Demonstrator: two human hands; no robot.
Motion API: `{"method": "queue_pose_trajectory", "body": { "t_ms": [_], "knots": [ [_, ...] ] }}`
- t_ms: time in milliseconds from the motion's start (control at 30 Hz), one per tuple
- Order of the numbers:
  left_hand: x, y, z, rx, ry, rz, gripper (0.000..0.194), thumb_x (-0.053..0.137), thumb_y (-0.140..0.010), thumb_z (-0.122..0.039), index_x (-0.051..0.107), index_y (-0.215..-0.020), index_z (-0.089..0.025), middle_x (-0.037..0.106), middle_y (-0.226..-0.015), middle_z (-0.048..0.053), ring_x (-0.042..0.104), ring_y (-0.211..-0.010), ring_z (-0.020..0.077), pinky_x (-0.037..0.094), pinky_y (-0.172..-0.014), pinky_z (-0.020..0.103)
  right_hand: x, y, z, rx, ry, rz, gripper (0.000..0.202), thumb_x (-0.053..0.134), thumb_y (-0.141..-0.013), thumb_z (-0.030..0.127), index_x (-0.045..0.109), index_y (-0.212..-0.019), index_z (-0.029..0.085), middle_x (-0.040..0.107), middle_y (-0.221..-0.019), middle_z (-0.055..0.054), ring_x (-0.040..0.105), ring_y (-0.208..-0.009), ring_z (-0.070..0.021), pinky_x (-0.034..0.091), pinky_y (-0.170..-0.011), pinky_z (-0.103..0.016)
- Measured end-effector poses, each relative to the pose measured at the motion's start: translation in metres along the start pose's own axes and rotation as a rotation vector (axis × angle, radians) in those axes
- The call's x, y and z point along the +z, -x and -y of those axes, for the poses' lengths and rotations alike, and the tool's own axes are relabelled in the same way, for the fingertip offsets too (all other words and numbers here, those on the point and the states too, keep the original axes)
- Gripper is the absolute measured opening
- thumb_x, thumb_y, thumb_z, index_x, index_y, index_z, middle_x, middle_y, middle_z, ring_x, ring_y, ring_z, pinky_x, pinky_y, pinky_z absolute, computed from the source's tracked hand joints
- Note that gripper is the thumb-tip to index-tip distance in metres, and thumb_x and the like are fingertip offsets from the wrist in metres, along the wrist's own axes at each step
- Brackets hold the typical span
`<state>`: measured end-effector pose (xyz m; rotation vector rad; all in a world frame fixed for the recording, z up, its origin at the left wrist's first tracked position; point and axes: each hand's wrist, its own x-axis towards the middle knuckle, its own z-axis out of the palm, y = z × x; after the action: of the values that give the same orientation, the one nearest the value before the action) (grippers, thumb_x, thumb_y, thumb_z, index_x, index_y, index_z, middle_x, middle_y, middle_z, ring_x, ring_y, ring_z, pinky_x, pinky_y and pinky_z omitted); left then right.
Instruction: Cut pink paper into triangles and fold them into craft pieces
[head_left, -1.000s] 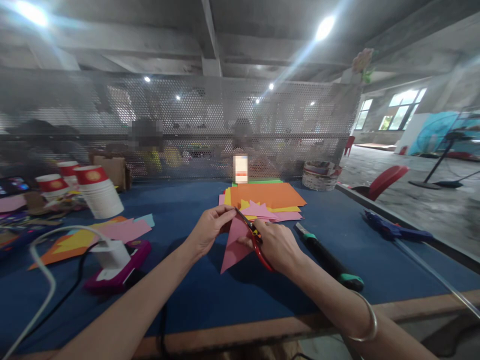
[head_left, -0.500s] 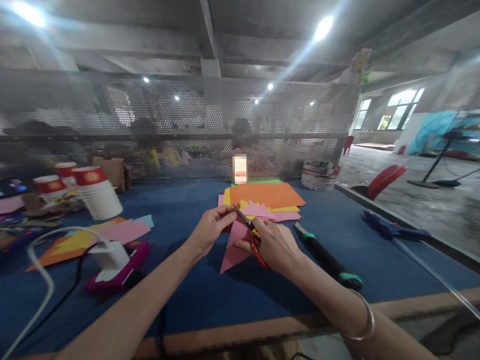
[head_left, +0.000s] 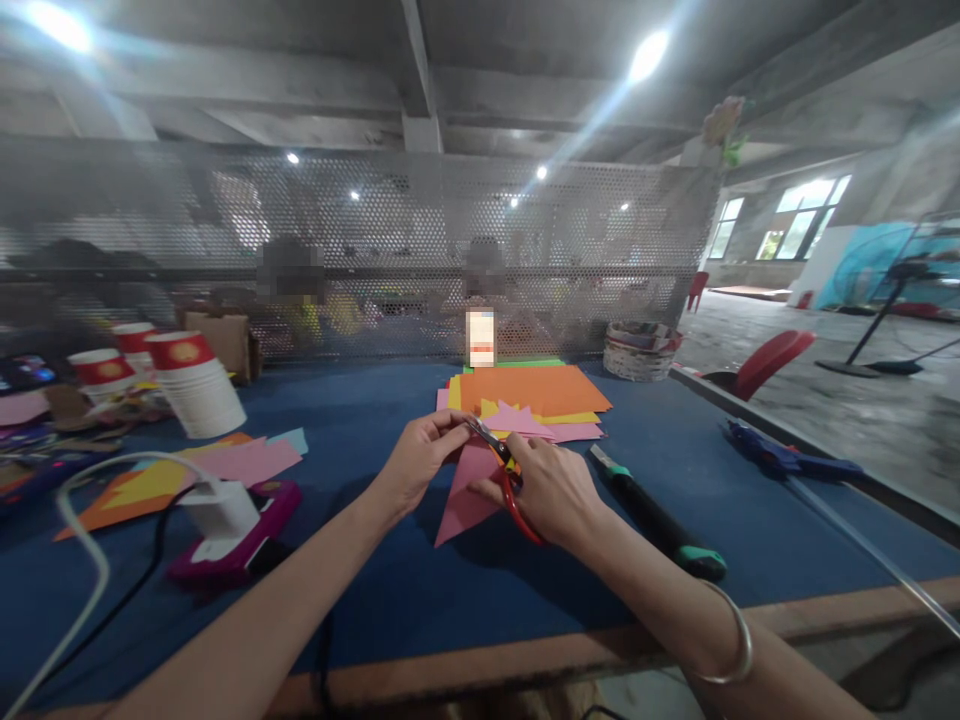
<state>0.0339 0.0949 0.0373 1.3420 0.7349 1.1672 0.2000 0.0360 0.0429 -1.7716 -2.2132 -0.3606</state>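
Observation:
My right hand (head_left: 551, 490) is closed round the handles of a pair of scissors (head_left: 517, 500) with red and yellow grips. The blades point up and to the left, reaching the fingertips of my left hand (head_left: 420, 455). Those fingers pinch a pink sheet of paper (head_left: 465, 490), whose pointed lower end hangs between my hands. Just beyond lies a stack of coloured paper with an orange sheet (head_left: 532, 388) on top. Pink and yellow star-shaped cutouts (head_left: 517, 418) rest at its near edge.
A black and green cutter (head_left: 652, 510) and a blue glue gun (head_left: 780, 455) lie at right. To the left are a purple power strip (head_left: 232, 545), paper scraps (head_left: 240, 462) and stacked paper cups (head_left: 196, 385). A woven basket (head_left: 641, 350) stands near the mesh partition (head_left: 375, 230).
The scissor blades have closed together near my left fingertips. The lower tip of the pink paper has swung slightly left; both hands stay nearly in place.

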Motion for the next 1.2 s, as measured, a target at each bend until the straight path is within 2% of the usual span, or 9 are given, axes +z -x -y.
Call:
{"method": "queue_pose_trajectory", "body": {
  "t_ms": [467, 733, 967, 1200],
  "knots": [
    [-0.0001, -0.0006, 0.0017, -0.002, -0.038, 0.046, 0.020, 0.071, -0.070, -0.032, 0.068, -0.082, -0.016, 0.070, -0.077, 0.001, 0.061, -0.069, 0.0114, 0.048, -0.069, 0.023, 0.0010, -0.0031, -0.0013, 0.001, -0.007, 0.012, 0.058, 0.031, -0.089, 0.071, 0.056, -0.094, 0.019, 0.070, -0.083, -0.009, 0.067, -0.072, -0.0227, 0.031, -0.053, -0.028],
    [-0.0007, 0.0002, 0.0008, -0.002, -0.041, 0.078, 0.020, 0.071, -0.070, -0.033, 0.068, -0.083, -0.017, 0.070, -0.079, 0.001, 0.061, -0.071, 0.0121, 0.049, -0.070, 0.024, -0.0001, -0.0020, -0.0029, -0.015, -0.019, 0.031, 0.049, 0.038, -0.091, 0.064, 0.056, -0.094, 0.019, 0.070, -0.085, -0.008, 0.067, -0.075, -0.0222, 0.031, -0.054, -0.028],
    [-0.0013, 0.0002, 0.0010, -0.005, -0.039, 0.086, 0.019, 0.071, -0.071, -0.032, 0.068, -0.083, -0.017, 0.069, -0.077, -0.001, 0.060, -0.068, 0.0100, 0.048, -0.066, 0.021, 0.0006, -0.0027, -0.0041, -0.017, -0.022, 0.030, 0.052, 0.035, -0.091, 0.066, 0.056, -0.094, 0.019, 0.071, -0.086, -0.008, 0.067, -0.075, -0.0219, 0.032, -0.055, -0.027],
    [-0.0017, 0.0001, 0.0011, -0.007, -0.039, 0.091, 0.019, 0.070, -0.073, -0.031, 0.069, -0.087, -0.018, 0.070, -0.081, 0.001, 0.062, -0.072, 0.0126, 0.050, -0.070, 0.025, -0.0005, -0.0028, -0.0046, -0.024, -0.014, 0.019, 0.049, 0.035, -0.092, 0.063, 0.056, -0.094, 0.019, 0.071, -0.086, -0.008, 0.068, -0.077, -0.0232, 0.033, -0.054, -0.028]
  ]
}}
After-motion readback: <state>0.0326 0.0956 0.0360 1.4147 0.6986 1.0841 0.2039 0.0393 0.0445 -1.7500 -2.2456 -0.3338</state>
